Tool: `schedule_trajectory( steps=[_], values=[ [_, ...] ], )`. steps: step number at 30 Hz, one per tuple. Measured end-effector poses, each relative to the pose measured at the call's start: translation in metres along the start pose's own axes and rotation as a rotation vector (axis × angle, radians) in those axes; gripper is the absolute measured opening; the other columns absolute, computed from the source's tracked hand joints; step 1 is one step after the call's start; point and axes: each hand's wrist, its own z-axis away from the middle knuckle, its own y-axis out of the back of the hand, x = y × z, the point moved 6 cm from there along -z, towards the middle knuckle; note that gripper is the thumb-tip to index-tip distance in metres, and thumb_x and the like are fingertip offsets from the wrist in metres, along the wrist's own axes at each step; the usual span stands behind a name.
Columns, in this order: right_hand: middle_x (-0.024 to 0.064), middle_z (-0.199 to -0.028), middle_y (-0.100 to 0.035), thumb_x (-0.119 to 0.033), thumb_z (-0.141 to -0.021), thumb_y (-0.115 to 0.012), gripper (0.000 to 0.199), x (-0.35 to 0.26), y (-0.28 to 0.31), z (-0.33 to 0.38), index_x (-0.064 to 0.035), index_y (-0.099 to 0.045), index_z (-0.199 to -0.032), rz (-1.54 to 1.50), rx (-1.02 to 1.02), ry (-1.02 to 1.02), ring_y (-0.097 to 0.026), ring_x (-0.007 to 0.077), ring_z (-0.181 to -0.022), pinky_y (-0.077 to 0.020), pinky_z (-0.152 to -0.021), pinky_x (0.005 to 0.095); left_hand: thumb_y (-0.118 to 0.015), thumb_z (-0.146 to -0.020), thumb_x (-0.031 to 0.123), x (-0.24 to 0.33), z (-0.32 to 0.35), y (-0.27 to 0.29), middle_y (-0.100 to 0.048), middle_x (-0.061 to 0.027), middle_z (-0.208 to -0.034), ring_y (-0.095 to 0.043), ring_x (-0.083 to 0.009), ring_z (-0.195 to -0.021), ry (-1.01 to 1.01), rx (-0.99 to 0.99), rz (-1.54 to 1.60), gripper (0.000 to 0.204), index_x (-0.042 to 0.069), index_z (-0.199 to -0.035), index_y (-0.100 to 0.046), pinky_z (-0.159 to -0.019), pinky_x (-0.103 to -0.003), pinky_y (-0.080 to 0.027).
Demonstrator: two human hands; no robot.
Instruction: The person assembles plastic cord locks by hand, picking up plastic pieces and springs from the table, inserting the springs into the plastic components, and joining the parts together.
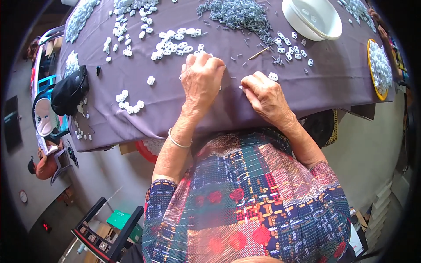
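Observation:
My left hand (201, 81) is closed above the purple tablecloth, its fingers curled. Bits of white show at its edges, but whatever it holds is mostly hidden. To its right, my right hand (265, 94) pinches thumb against forefinger, with a small white piece (240, 87) at the fingertips. A white oval plastic part (273, 76) with two holes lies just beyond that hand. Past my left hand lies a loose group of similar white parts (169, 44). Beyond the right hand, more two-holed white parts (289, 49) are scattered among small grey screws (278, 60).
A large heap of grey screws (241, 17) lies at the far middle, beside a white plastic basin (302, 22). A thin pointed stick (258, 53) rests nearby. An orange-rimmed basket (372, 72) of white pieces stands at the right edge, a black bag (70, 90) at the left.

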Motion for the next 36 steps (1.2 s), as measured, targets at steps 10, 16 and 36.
schedule_trajectory(
  steps=[10,16,36],
  values=[
    [0.0050,-0.078,-0.063,-0.012,-0.087,-0.060,0.013,0.011,-0.001,0.001,0.0002,-0.061,-0.091,-0.955,-0.079,-0.549,-0.058,0.0081,-0.061,-0.0474,-0.055,0.0203,-0.068,-0.079,0.004,-0.010,0.042,0.007,-0.066,-0.0069,-0.078,-0.063,-0.0125,-0.068,0.745,-0.036,1.208,0.016,-0.001,-0.093,-0.061,-0.056,-0.021,-0.047],
    [0.0070,-0.079,-0.063,-0.013,-0.086,-0.061,0.016,0.002,-0.016,0.006,0.0016,-0.060,-0.093,-1.159,-0.170,-0.585,-0.060,0.0091,-0.062,-0.0485,-0.053,0.0216,-0.066,-0.078,-0.001,0.003,0.067,0.017,-0.066,-0.0119,-0.085,-0.064,-0.0161,-0.072,0.859,-0.041,1.274,0.018,-0.003,-0.095,-0.060,-0.056,-0.022,-0.046],
    [0.0031,-0.078,-0.062,-0.014,-0.085,-0.062,0.017,-0.010,-0.020,0.009,0.0013,-0.061,-0.091,-1.087,-0.160,-0.571,-0.059,0.0075,-0.062,-0.0502,-0.055,0.0217,-0.068,-0.077,-0.001,0.008,0.073,0.023,-0.066,-0.0087,-0.086,-0.064,-0.0137,-0.077,0.877,-0.041,1.220,0.023,-0.002,-0.098,-0.060,-0.060,-0.021,-0.048]
  ],
)
